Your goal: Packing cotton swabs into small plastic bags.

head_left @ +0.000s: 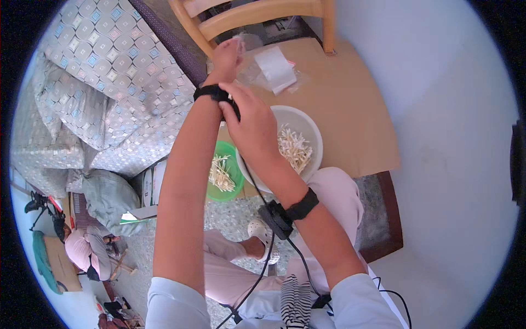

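My left hand (226,57) reaches to the far side of the cardboard, its fingers closed on a clear plastic bag (239,44). Around that wrist runs a black strap (210,92). My right hand (253,123) lies across it, thumb and fingers closed about the strap; a small pale tip shows between them, too small to name. Below my right hand a white bowl (316,134) holds many cotton swabs (295,149). Left of it, a green bowl (239,183) contains more swabs (220,174), partly hidden by my left forearm.
Brown cardboard (356,120) covers the surface under the white bowl. A white packet (276,70) and clear plastic lie near a wooden chair (263,16). Patterned bedding (109,66) fills the left; a pale wall (438,137) stands right. Another person (90,252) sits far left. A black cable (255,186) hangs between my arms.
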### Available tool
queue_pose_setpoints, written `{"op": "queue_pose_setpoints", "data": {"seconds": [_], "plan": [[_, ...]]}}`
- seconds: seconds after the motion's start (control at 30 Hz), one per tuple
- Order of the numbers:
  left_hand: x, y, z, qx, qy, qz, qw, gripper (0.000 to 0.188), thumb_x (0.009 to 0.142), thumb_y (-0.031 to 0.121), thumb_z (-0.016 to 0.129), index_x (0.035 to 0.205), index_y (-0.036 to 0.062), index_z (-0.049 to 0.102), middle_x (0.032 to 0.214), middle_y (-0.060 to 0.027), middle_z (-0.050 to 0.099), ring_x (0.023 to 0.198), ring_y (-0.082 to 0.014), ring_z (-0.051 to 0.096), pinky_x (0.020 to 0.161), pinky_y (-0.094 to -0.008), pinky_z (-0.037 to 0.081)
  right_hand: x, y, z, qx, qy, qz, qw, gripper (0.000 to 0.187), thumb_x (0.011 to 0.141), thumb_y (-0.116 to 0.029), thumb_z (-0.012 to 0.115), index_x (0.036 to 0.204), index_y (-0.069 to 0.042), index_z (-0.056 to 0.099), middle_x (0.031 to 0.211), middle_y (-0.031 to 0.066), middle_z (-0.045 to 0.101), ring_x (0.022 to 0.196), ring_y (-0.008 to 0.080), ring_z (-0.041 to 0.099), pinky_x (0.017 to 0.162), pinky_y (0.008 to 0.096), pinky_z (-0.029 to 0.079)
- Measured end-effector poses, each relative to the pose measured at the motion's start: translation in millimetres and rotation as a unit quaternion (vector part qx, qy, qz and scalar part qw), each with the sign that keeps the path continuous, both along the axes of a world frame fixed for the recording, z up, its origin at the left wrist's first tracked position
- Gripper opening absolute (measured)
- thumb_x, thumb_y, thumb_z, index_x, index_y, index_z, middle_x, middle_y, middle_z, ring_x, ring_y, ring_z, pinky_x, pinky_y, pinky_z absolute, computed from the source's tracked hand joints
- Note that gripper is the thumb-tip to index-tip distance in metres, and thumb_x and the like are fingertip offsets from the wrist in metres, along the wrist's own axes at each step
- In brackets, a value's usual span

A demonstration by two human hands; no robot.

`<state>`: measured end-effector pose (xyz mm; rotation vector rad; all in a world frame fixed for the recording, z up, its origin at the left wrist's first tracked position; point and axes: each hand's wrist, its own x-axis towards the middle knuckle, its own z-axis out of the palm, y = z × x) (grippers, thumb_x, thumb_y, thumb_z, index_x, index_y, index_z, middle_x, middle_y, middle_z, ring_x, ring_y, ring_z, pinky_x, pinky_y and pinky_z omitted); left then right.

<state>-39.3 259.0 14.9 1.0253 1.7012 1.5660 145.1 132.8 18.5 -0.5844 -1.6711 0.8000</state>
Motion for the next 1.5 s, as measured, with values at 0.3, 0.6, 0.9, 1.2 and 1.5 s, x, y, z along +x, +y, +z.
{"op": "queue_pose_setpoints", "data": {"seconds": [0.3, 0.6, 0.9, 1.2, 1.5], "plan": [[55, 16, 20, 0.275, 0.188, 0.214, 0.918, 0.022, 0.09, 0.021, 0.057, 0.094, -0.0003, 0.06, 0.076, -0.0056, 0.063, 0.062, -0.0137, 0.057, 0.058, -0.0276, 0.046, 24, 12, 2, 0.021, -0.016, -0.044, 0.999, 0.032, 0.083, -0.015, 0.061, 0.113, -0.005, 0.058, 0.11, 0.013, 0.062, 0.104, 0.0318, 0.057, 0.084, 0.0404, 0.046], [61, -63, 45, 0.059, -0.035, -0.068, 0.995, 0.025, 0.094, 0.027, 0.053, 0.109, 0.0073, 0.058, 0.093, -0.0022, 0.061, 0.082, -0.0108, 0.056, 0.071, -0.0248, 0.046, 26, 28, 3, -0.266, 0.21, 0.007, 0.941, 0.027, 0.083, -0.023, 0.067, 0.103, -0.006, 0.061, 0.088, 0.005, 0.063, 0.075, 0.0147, 0.057, 0.069, 0.0291, 0.046], [85, -175, 40, 0.077, 0.18, -0.058, 0.979, 0.025, 0.084, 0.014, 0.066, 0.106, 0.0051, 0.058, 0.081, 0.0004, 0.061, 0.075, -0.0069, 0.057, 0.066, -0.0223, 0.044, 17, 12, -17, -0.198, 0.167, 0.21, 0.943, 0.035, 0.08, -0.013, 0.071, 0.11, -0.006, 0.055, 0.089, 0.0055, 0.063, 0.078, 0.0124, 0.061, 0.065, 0.0241, 0.05], [75, -239, -9, 0.092, 0.146, -0.03, 0.985, 0.044, 0.089, 0.028, 0.062, 0.126, 0.0069, 0.05, 0.1, -0.0055, 0.058, 0.092, -0.0138, 0.054, 0.08, -0.0302, 0.046, 15, 0, -28, -0.292, -0.054, 0.31, 0.903, 0.033, 0.086, -0.019, 0.058, 0.115, -0.003, 0.06, 0.092, 0.0041, 0.062, 0.075, 0.0094, 0.057, 0.061, 0.0212, 0.046], [69, -258, -54, 0.05, 0.152, -0.05, 0.986, 0.078, 0.086, 0.037, 0.063, 0.144, 0.0051, 0.023, 0.131, -0.0167, 0.043, 0.112, -0.026, 0.048, 0.098, -0.039, 0.038, 30, 17, -48, -0.26, -0.085, 0.245, 0.93, 0.032, 0.089, -0.021, 0.054, 0.12, -0.013, 0.051, 0.079, -0.0019, 0.05, 0.063, 0.0055, 0.043, 0.053, 0.0201, 0.038]]}}
